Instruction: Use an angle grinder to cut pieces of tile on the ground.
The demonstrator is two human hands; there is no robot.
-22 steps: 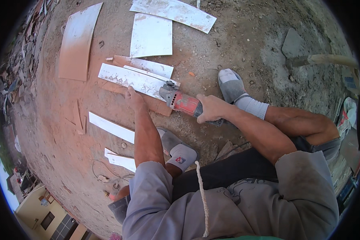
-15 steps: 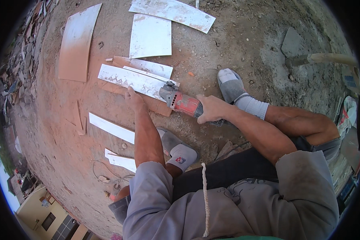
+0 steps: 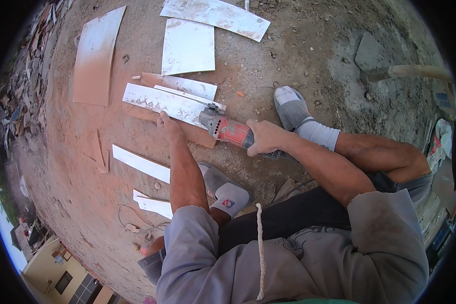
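Observation:
My right hand (image 3: pixel 263 138) grips a dusty red cordless-looking angle grinder (image 3: pixel 230 130) by its dark rear body, its head and disc lying at the right end of a white tile strip (image 3: pixel 157 101). My left hand (image 3: pixel 168 126) holds that strip's near edge with bent fingers. A narrow cut line or sliver runs along the strip's far side. Beneath it lie reddish-backed pieces (image 3: pixel 200 137), with another white piece (image 3: pixel 197 86) just beyond.
Cut white pieces lie on the dirt ground at the top (image 3: pixel 187 45), upper left (image 3: pixel 97 61) and lower left (image 3: pixel 139 162). My sandalled feet (image 3: pixel 291 107) flank the work. A cable (image 3: pixel 124 223) lies lower left, a wooden handle (image 3: pixel 415 71) at right, rubble along the left.
The grinder and both hands appear shifted a few pixels left, along with the ground pieces, as the view moves slightly. My grip on the grinder and strip looks the same.

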